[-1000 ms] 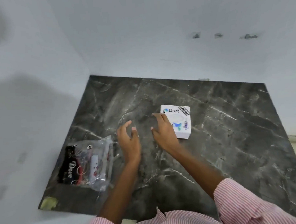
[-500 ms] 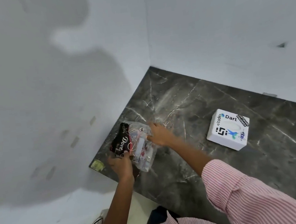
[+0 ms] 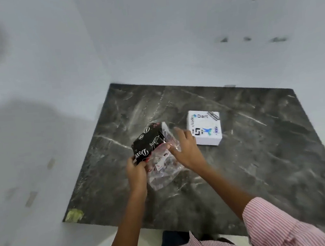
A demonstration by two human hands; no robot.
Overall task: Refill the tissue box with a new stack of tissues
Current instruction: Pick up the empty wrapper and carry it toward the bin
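Here tissue pack tilts, "Dove" end nearest.

Right hand fingertips motion-blurred; tissue pack contents through clear plastic illegible, its near end hidden by left hand; both sleeves cut off at bottom edge.

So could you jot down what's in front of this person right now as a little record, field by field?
surface: dark marbled table set in a white-walled corner
left hand: gripping the black end of the tissue packet
right hand: pinching the packet's clear plastic
packet: held between both hands, mostly clear wrap
tissue box: white, stickered, on the table beside the right hand, untouched
sleeve: pink and white stripes
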